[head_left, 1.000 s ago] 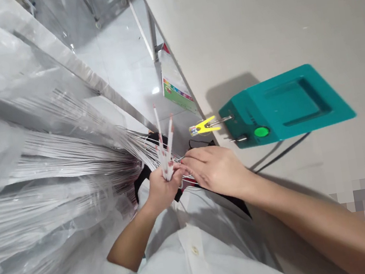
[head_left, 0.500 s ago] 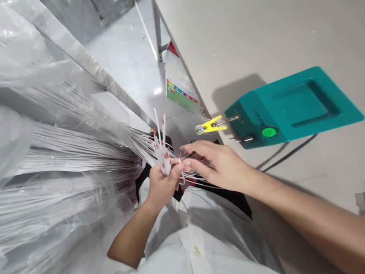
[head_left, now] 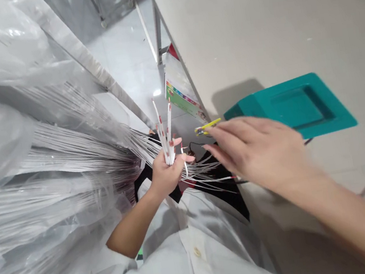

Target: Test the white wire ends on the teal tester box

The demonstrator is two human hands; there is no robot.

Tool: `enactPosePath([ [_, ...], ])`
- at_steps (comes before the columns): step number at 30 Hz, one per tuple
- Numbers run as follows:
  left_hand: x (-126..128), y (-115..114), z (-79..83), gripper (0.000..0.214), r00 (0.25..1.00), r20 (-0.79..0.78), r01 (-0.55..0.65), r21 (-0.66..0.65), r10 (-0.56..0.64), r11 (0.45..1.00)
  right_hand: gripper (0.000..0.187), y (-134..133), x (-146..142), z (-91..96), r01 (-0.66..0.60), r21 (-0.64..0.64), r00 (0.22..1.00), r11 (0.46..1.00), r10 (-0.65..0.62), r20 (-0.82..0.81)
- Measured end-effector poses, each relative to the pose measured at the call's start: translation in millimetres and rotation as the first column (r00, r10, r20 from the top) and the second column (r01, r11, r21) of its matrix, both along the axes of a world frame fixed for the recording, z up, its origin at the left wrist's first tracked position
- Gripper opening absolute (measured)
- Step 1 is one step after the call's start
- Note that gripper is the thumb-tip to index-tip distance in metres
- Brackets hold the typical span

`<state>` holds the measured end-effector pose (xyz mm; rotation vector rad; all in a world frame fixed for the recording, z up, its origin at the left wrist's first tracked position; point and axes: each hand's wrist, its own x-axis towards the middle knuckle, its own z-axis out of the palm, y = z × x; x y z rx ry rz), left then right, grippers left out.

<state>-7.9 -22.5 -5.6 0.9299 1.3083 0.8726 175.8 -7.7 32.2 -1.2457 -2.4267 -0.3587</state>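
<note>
My left hand point(head_left: 167, 173) is closed round a small bunch of thin white wires point(head_left: 166, 132) with red-marked ends that stand up out of the fist. More white wires point(head_left: 77, 148) fan out to the left inside clear plastic wrap. My right hand point(head_left: 260, 150) is raised in front of the teal box point(head_left: 301, 107), fingers stretched out and apart, holding nothing. Its fingertips lie just below the yellow clip point(head_left: 206, 127) that sticks out of the box's left side. Loose wire ends point(head_left: 209, 176) spread between the two hands.
The teal box stands on a pale table point(head_left: 254, 21) at the right, a dark cable running from it. A metal frame bar point(head_left: 89, 64) slants across the left. A colourful carton point(head_left: 181, 96) sits on the floor under the table edge. My white shirt fills the bottom.
My right hand has let go of the wires at my left hand and lifted up and right, opening in front of the teal box. My left hand still holds its bunch.
</note>
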Motion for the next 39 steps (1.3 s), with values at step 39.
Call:
enactPosePath([
  [39, 29, 27, -0.8, 0.046, 0.997, -0.022, 0.069, 0.117, -0.067, 0.991, 0.039, 48, 25, -4.2, -0.06, -0.282, 0.998, 0.958, 0.067, 0.013],
])
